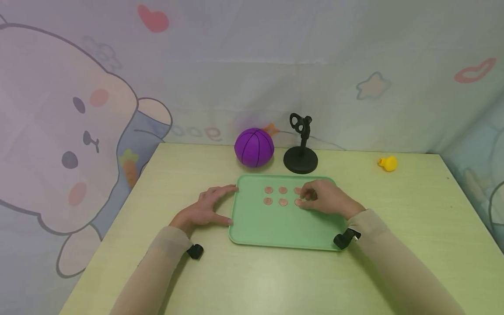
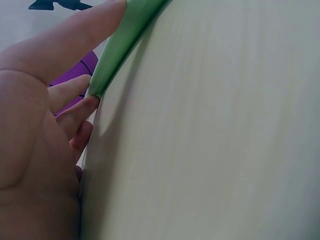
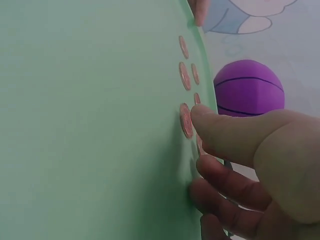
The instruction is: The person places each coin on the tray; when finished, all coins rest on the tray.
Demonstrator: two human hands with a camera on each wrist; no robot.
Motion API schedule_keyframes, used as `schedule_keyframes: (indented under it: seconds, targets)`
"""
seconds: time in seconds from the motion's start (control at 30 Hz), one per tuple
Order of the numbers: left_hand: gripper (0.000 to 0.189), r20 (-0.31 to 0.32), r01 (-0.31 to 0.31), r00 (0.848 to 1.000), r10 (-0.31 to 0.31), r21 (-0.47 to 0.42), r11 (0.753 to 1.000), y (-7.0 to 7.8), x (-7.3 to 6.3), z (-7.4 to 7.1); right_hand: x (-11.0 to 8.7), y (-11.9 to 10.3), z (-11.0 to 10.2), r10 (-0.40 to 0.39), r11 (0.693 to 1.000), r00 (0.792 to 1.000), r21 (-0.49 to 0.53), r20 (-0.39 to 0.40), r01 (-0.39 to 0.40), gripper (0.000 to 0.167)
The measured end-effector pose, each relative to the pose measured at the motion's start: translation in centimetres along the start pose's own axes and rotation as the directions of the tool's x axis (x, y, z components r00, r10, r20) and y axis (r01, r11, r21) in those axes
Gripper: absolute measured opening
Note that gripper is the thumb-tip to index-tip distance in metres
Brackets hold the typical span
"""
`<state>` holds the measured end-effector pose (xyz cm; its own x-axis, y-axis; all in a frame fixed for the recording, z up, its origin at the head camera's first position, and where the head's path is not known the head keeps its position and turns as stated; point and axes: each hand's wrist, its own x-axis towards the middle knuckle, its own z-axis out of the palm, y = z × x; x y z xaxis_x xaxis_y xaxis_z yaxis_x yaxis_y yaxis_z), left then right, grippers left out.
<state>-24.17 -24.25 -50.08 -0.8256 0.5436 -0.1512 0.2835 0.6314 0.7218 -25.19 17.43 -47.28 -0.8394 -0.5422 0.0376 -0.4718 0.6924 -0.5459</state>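
Several small copper-coloured coins (image 1: 283,201) lie flat in two rows on a green tray (image 1: 271,229). My left hand (image 1: 205,209) is spread along the tray's left edge, its thumb and fingertips touching the rim, as the left wrist view also shows. Over the right end of the rows is my right hand (image 1: 324,197), fingers bent and thumb tip beside the nearest right coin (image 3: 186,121). A gap shows between that thumb (image 3: 225,132) and the fingers, with no coin lifted. The right hand partly hides the far right coin (image 1: 297,190).
Behind the tray sit a purple ball (image 1: 254,148) and a black stand (image 1: 301,159) with a round base. A yellow toy duck (image 1: 388,163) lies at the far right of the table (image 1: 409,227). A printed cloth backdrop (image 1: 244,52) hangs behind the table.
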Motion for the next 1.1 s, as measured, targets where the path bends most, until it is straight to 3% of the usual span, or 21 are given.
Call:
schedule_keyframes:
  seconds: [0.3,0.73,0.93,1.1]
  targets:
    - [0.104,-0.001,0.019,1.000,-0.019,-0.018,1.000,0.4,-0.1,-0.1,-1.5,1.4,-1.6,-0.005,0.999,1.000,0.042,0.014,0.004,0.015]
    - [0.103,-0.005,0.028,1.000,-0.028,-0.018,0.999,0.1,0.0,0.1,-5.3,3.9,-4.9,0.047,0.998,0.998,0.038,-0.048,-0.045,0.018]
    - [0.102,-0.006,0.032,0.999,-0.033,-0.010,0.999,0.1,0.0,0.0,-7.0,5.2,-5.6,0.117,0.993,0.992,0.019,-0.042,-0.116,0.016]
    - [0.102,-0.006,0.032,0.999,-0.032,-0.015,0.999,0.2,0.0,0.1,-8.1,6.0,-5.9,0.210,0.977,0.977,0.031,0.022,-0.211,0.015]
